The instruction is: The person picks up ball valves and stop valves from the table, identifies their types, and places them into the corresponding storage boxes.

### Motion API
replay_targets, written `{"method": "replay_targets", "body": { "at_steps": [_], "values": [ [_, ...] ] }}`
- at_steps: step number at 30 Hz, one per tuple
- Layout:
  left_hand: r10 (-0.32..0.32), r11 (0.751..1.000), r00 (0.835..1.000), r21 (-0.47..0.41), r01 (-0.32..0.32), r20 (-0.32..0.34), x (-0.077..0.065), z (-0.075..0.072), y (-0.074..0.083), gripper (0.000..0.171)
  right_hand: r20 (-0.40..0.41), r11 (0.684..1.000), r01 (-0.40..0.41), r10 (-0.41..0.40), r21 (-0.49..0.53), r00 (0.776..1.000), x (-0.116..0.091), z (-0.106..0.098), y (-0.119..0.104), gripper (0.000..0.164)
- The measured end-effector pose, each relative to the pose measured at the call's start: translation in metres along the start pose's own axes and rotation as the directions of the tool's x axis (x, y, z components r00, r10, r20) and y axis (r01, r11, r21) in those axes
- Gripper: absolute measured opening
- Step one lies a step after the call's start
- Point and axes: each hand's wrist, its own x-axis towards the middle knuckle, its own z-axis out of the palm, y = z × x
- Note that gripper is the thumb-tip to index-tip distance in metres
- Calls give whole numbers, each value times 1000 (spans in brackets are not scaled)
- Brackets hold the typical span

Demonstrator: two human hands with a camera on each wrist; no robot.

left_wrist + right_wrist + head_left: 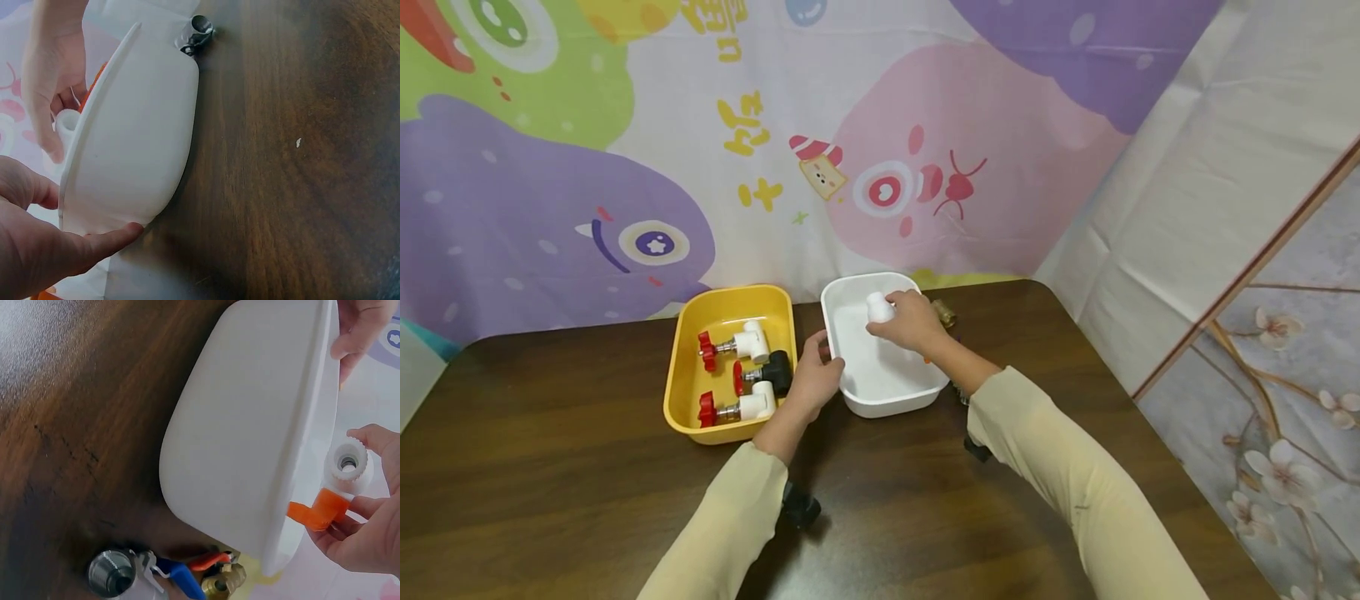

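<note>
A white plastic valve (878, 308) with an orange handle (328, 509) is in my right hand (913, 321), over the white tray (880, 406). The thumb and fingers pinch the valve's body, and its ribbed round end shows in the right wrist view. My left hand (816, 379) grips the tray's left wall, the thumb over the rim and a finger (115, 242) along the outside. To the left, a yellow tray (677, 392) holds two white valves and a black valve (777, 372), all with red handwheels.
Beyond the white tray's right side lie a brass valve (943, 313) and a silvery metal valve (112, 575), with a blue handle (181, 578) and a red handle (209, 561) near them. A printed cloth (760, 233) hangs behind the brown table (887, 500).
</note>
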Motion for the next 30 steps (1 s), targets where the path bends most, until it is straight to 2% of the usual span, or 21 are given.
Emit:
{"method": "replay_targets", "body": {
  "at_steps": [7,17,30],
  "values": [
    [-6,1000,1000,-9,6,6,0,-1,-1,57,2,999,-18,18,42,1000,0,8,-2,62],
    [10,1000,1000,-6,-10,-8,0,1,-1,57,14,999,-35,34,37,999,0,13,-4,64],
    [-7,1000,1000,0,7,4,-2,0,1,57,26,998,-58,57,40,998,4,23,-4,65]
  ]
}}
